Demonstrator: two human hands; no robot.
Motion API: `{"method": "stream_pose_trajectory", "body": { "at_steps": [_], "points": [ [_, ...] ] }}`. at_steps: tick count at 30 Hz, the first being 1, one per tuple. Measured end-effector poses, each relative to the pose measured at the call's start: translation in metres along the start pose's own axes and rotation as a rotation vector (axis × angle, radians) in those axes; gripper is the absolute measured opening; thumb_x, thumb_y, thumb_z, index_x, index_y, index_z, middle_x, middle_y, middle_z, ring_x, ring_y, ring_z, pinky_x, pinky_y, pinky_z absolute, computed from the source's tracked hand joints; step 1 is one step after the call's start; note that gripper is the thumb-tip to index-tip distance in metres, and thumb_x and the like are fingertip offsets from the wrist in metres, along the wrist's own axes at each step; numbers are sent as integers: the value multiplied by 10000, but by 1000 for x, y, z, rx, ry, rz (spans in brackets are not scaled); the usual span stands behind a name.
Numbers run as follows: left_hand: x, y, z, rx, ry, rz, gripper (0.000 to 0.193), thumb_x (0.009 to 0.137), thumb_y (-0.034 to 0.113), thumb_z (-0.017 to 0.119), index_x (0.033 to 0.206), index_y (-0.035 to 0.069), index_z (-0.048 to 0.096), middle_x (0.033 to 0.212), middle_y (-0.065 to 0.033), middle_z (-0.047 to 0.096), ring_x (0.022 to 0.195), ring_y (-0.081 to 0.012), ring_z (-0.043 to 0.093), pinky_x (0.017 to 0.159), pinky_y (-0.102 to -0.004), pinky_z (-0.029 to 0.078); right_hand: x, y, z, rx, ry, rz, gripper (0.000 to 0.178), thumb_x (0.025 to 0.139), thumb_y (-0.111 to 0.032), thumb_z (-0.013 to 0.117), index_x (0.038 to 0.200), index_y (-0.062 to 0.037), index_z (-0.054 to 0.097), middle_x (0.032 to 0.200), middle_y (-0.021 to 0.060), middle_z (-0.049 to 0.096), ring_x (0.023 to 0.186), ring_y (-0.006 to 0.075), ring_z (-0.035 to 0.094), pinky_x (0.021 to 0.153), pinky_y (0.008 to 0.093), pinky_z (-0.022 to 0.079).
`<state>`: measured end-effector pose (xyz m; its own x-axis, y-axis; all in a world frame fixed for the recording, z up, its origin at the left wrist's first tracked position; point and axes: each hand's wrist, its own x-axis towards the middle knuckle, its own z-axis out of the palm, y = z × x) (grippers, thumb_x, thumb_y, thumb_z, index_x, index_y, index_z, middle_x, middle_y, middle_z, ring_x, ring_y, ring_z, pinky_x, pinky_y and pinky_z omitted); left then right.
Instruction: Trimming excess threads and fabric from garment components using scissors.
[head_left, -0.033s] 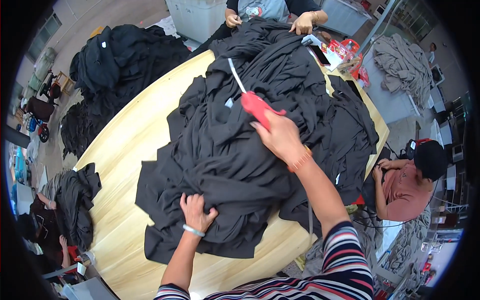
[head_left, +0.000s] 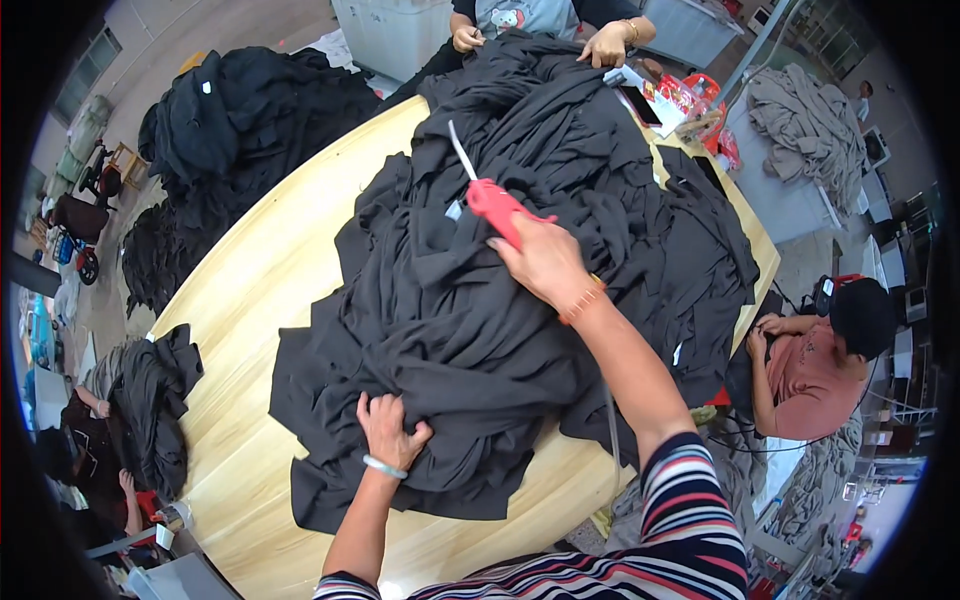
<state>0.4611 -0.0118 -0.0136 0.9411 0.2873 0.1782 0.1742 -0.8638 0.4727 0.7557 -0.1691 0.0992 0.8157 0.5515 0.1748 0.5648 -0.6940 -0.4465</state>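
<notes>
Dark cloth heap [head_left: 430,310]: bare tabletop [head_left: 260,270] along its left edge.

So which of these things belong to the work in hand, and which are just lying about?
In use:
red tool, in the right hand
black cloth, under the left hand
table, beneath the cloth

Seemingly just lying about:
phone
grey cloth, at upper right

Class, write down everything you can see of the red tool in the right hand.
The red tool has a smooth, plastic-looking body and a long, thin, pale nozzle. The right hand grips its rear part, hiding some of it. It is held over the dark cloth, nozzle pointing away from the person and slightly left. Whether the tip touches the cloth cannot be told.
</notes>
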Motion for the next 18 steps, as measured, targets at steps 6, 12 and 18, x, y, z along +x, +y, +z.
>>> {"method": "stream_pose_trajectory", "body": {
  "at_steps": [6,12,18],
  "points": [
    [-63,-56,-43,53,12,-33,445,606,208,641,1014,34,606,874,-112,544,903,-313,533,1054,-553,291,-33,-18,86,76,-420,101,245,840,-174,534,949,26,625,951,272,655,931,445,624,839,497,505],
    [-118,-95,-79,49,-96,78,469,609,292,648,999,36,598,887,-109,537,923,-302,532,1081,-565,272,-156,-47,89,156,-428,312,260,855,-156,519,1018,40,572,932,298,644,915,476,608,825,540,490],
    [-184,-105,-113,-13,-201,149,498,633,344,672,1038,59,620,901,-105,540,940,-297,533,1106,-546,266,-276,-90,88,147,-407,452,334,831,-149,536,1103,45,552,874,337,623,872,495,608,810,549,485]
  ]
}}
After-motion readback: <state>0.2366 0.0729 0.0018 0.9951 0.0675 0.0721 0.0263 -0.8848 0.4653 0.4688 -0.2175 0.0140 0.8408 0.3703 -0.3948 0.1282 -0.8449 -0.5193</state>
